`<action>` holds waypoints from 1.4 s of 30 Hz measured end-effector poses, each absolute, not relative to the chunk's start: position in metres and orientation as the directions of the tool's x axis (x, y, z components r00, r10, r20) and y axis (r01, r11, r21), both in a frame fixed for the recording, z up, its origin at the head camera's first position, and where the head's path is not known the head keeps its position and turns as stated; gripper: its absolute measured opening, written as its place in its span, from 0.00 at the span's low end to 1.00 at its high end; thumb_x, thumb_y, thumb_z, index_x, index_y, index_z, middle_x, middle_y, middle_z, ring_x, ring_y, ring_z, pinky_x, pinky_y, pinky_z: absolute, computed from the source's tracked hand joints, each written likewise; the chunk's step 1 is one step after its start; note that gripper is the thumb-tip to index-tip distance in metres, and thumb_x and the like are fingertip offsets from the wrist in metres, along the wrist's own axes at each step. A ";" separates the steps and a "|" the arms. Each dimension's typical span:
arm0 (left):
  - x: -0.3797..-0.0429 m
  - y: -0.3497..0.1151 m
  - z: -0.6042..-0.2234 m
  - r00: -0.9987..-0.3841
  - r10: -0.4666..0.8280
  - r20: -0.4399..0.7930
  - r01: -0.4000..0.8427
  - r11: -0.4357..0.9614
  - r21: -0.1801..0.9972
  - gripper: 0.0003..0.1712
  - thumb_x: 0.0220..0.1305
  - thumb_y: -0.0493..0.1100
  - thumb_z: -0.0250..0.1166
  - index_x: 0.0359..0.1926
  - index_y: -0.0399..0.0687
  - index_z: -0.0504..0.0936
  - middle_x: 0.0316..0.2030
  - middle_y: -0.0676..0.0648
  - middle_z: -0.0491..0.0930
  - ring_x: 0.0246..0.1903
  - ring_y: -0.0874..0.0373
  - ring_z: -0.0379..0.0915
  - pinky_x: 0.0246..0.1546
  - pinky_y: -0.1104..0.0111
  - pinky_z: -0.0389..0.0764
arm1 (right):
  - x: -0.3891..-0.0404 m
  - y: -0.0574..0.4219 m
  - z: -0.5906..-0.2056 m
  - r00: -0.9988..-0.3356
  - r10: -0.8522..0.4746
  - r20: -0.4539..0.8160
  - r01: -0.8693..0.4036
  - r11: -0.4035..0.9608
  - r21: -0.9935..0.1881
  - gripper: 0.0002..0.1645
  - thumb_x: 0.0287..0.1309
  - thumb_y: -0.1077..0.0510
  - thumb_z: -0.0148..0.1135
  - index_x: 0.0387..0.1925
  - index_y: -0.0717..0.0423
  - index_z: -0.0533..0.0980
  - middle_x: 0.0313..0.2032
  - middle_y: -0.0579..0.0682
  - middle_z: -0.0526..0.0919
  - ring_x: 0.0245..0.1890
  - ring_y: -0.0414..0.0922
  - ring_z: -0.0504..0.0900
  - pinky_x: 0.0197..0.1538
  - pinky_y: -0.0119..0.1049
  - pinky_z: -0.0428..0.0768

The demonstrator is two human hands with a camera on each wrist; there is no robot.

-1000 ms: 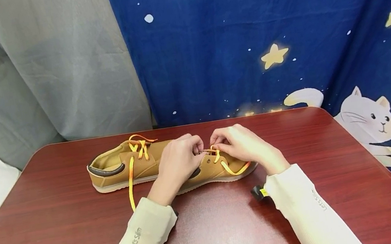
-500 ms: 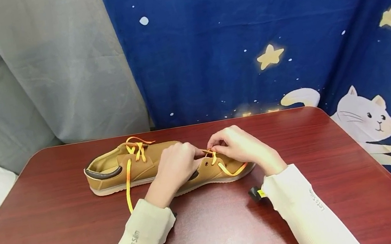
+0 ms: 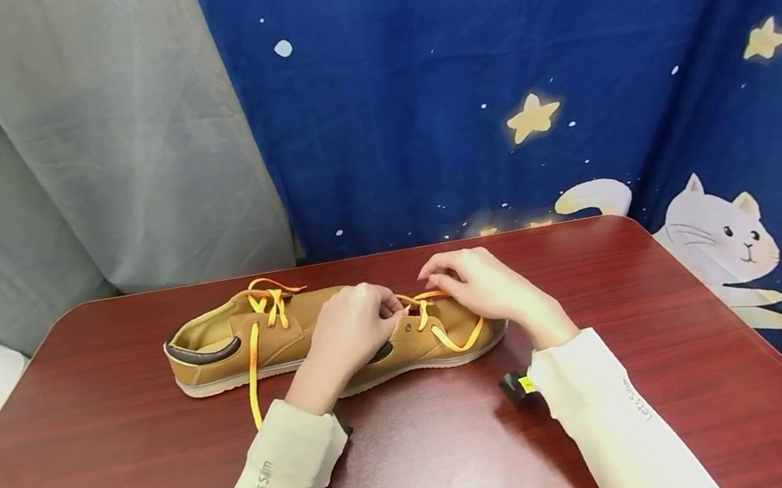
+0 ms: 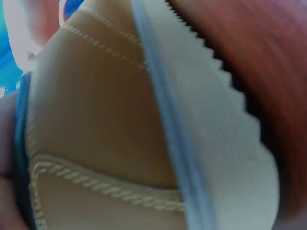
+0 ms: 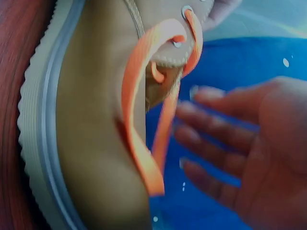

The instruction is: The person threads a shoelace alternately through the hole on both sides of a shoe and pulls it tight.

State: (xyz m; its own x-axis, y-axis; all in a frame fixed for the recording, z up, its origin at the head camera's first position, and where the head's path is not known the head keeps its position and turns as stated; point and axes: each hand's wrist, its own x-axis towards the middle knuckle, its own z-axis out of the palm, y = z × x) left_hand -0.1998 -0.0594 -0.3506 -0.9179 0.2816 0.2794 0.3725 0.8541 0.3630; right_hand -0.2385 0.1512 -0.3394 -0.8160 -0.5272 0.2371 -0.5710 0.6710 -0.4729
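Two tan lace-up shoes stand on the table, the left shoe (image 3: pixel 317 306) partly behind the right shoe (image 3: pixel 407 351). My left hand (image 3: pixel 350 326) grips the right shoe near its opening, thumb and fingers curled at the eyelet flap; part of its hold is hidden. In the left wrist view the shoe's side (image 4: pixel 100 110) fills the picture. My right hand (image 3: pixel 476 282) hovers over the toe, fingers (image 5: pixel 211 129) loosely bent and holding nothing. Beside those fingertips, an orange-yellow shoelace (image 5: pixel 139 120) comes out of the eyelets and hangs down in two ends.
The left shoe's lace (image 3: pixel 254 374) trails over its side onto the dark red table (image 3: pixel 423 458). Behind the table's far edge hang a grey curtain (image 3: pixel 141 146) and a blue curtain (image 3: pixel 401 107) with stars and a cat.
The right fingers have let go of the lace and drawn slightly right; its end now lies across the shoe towards the toe. The left hand stays at the opening.
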 end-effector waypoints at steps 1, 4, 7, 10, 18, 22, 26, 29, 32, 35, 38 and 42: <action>-0.200 -0.061 -0.349 -0.917 0.299 0.266 0.385 0.840 0.383 0.05 0.60 0.43 0.69 0.28 0.55 0.88 0.25 0.57 0.86 0.28 0.62 0.81 0.34 0.63 0.81 | -0.239 0.154 -0.340 -0.837 -0.497 0.228 -0.542 0.694 -0.475 0.11 0.71 0.59 0.58 0.47 0.53 0.84 0.42 0.48 0.90 0.43 0.44 0.86 0.53 0.44 0.81; -0.200 -0.068 -0.345 -0.905 0.358 0.229 0.424 0.781 0.458 0.06 0.62 0.40 0.67 0.28 0.50 0.87 0.24 0.54 0.85 0.26 0.65 0.77 0.34 0.67 0.80 | -0.240 0.159 -0.342 -0.887 -0.433 0.158 -0.455 0.764 -0.458 0.14 0.72 0.56 0.55 0.46 0.55 0.84 0.41 0.50 0.89 0.45 0.47 0.86 0.55 0.48 0.80; -0.201 -0.075 -0.341 -0.889 0.417 0.189 0.449 0.713 0.538 0.07 0.65 0.39 0.66 0.29 0.47 0.85 0.24 0.53 0.83 0.24 0.65 0.74 0.31 0.70 0.78 | -0.242 0.163 -0.345 -0.904 -0.417 0.095 -0.415 0.804 -0.425 0.16 0.72 0.55 0.53 0.42 0.55 0.85 0.39 0.50 0.89 0.45 0.48 0.85 0.56 0.49 0.79; -0.202 -0.083 -0.336 -0.880 0.455 0.134 0.430 0.647 0.629 0.08 0.68 0.41 0.64 0.31 0.45 0.83 0.25 0.51 0.84 0.23 0.61 0.77 0.26 0.71 0.78 | -0.244 0.166 -0.347 -0.901 -0.428 0.071 -0.416 0.804 -0.425 0.16 0.71 0.56 0.52 0.39 0.53 0.86 0.40 0.49 0.89 0.47 0.48 0.85 0.57 0.48 0.79; -0.200 -0.106 -0.325 -0.886 0.447 0.123 0.402 0.609 0.684 0.08 0.71 0.44 0.64 0.34 0.49 0.84 0.29 0.50 0.85 0.31 0.59 0.79 0.36 0.68 0.77 | -0.243 0.173 -0.347 -0.843 -0.537 0.019 -0.484 0.743 -0.463 0.11 0.60 0.62 0.66 0.44 0.52 0.86 0.42 0.47 0.90 0.46 0.47 0.84 0.54 0.46 0.79; -0.199 -0.116 -0.320 -0.887 0.444 0.128 0.404 0.612 0.679 0.08 0.71 0.45 0.64 0.34 0.49 0.84 0.29 0.50 0.85 0.30 0.59 0.75 0.34 0.69 0.74 | -0.245 0.175 -0.349 -0.836 -0.548 0.017 -0.480 0.717 -0.506 0.12 0.60 0.58 0.69 0.46 0.49 0.87 0.44 0.44 0.90 0.50 0.46 0.84 0.55 0.45 0.79; -0.197 -0.124 -0.316 -0.884 0.448 0.130 0.410 0.613 0.675 0.08 0.71 0.45 0.63 0.36 0.47 0.85 0.30 0.48 0.87 0.31 0.58 0.76 0.34 0.70 0.73 | -0.246 0.175 -0.350 -0.834 -0.551 0.036 -0.479 0.689 -0.544 0.12 0.59 0.58 0.69 0.46 0.47 0.87 0.44 0.44 0.90 0.49 0.44 0.84 0.54 0.42 0.79; -0.196 -0.129 -0.313 -0.884 0.443 0.149 0.420 0.614 0.668 0.07 0.70 0.43 0.64 0.35 0.47 0.85 0.29 0.49 0.85 0.32 0.59 0.75 0.35 0.71 0.72 | -0.247 0.175 -0.352 -0.823 -0.563 0.072 -0.504 0.668 -0.548 0.14 0.55 0.59 0.72 0.45 0.49 0.87 0.42 0.45 0.90 0.42 0.42 0.84 0.48 0.37 0.79; -0.194 -0.135 -0.311 -0.884 0.437 0.165 0.429 0.619 0.658 0.06 0.69 0.42 0.65 0.34 0.47 0.85 0.28 0.51 0.83 0.32 0.60 0.74 0.36 0.72 0.72 | -0.249 0.172 -0.357 -0.808 -0.577 0.123 -0.539 0.638 -0.550 0.15 0.53 0.59 0.74 0.44 0.49 0.87 0.39 0.44 0.90 0.36 0.38 0.82 0.43 0.33 0.79; -0.191 -0.141 -0.308 -0.889 0.430 0.159 0.422 0.631 0.650 0.06 0.69 0.42 0.65 0.34 0.47 0.85 0.29 0.50 0.83 0.33 0.59 0.73 0.37 0.71 0.72 | -0.248 0.167 -0.359 -0.804 -0.572 0.164 -0.556 0.624 -0.549 0.12 0.53 0.58 0.74 0.41 0.47 0.89 0.37 0.42 0.91 0.38 0.38 0.85 0.45 0.35 0.81; -0.187 -0.146 -0.303 -0.894 0.421 0.151 0.413 0.647 0.641 0.06 0.69 0.42 0.65 0.35 0.47 0.86 0.30 0.49 0.83 0.32 0.59 0.72 0.36 0.72 0.72 | -0.246 0.163 -0.359 -0.814 -0.553 0.179 -0.551 0.636 -0.540 0.09 0.55 0.57 0.73 0.39 0.45 0.90 0.38 0.41 0.91 0.43 0.39 0.87 0.48 0.37 0.82; -0.180 -0.153 -0.296 -0.900 0.416 0.133 0.401 0.666 0.629 0.06 0.69 0.43 0.65 0.34 0.49 0.86 0.29 0.51 0.83 0.30 0.60 0.70 0.33 0.72 0.71 | -0.244 0.162 -0.357 -0.826 -0.536 0.173 -0.535 0.651 -0.538 0.07 0.57 0.56 0.72 0.38 0.45 0.90 0.38 0.42 0.91 0.44 0.41 0.87 0.49 0.40 0.83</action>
